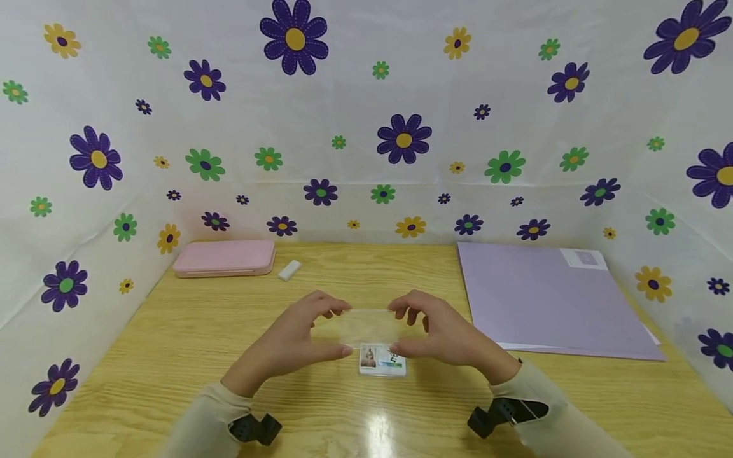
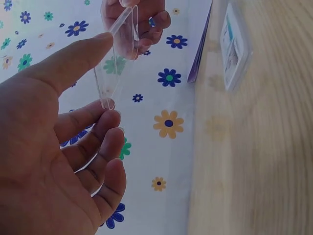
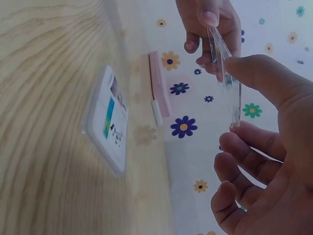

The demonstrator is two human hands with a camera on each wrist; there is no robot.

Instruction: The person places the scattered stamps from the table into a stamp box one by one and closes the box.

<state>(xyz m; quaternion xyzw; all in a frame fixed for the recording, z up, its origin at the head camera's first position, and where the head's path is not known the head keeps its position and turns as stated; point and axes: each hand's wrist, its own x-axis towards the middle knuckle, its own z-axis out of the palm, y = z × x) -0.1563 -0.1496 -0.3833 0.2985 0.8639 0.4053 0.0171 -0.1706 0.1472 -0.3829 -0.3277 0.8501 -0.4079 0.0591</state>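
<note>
A clear plastic lid (image 1: pixel 371 327), thin and rectangular with raised edges, is held level between both hands. My left hand (image 1: pixel 293 334) pinches its left end, thumb on the near edge and index finger on the far edge. At the other end, my right hand (image 1: pixel 439 332) grips it the same way. Below the lid on the table lies a small white card box (image 1: pixel 382 361) with a picture and a blue-green stripe on top. Both wrist views show a gap between the lid (image 2: pixel 115 63) and this box (image 3: pixel 108 122); neither hand touches the box.
A pink pencil case (image 1: pixel 225 258) lies at the back left of the wooden table (image 1: pixel 189 343), with a white eraser (image 1: pixel 289 270) beside it. A large purple folder (image 1: pixel 550 299) lies at the right, white paper showing under its edge. A flowered cloth (image 1: pixel 355 102) surrounds the table.
</note>
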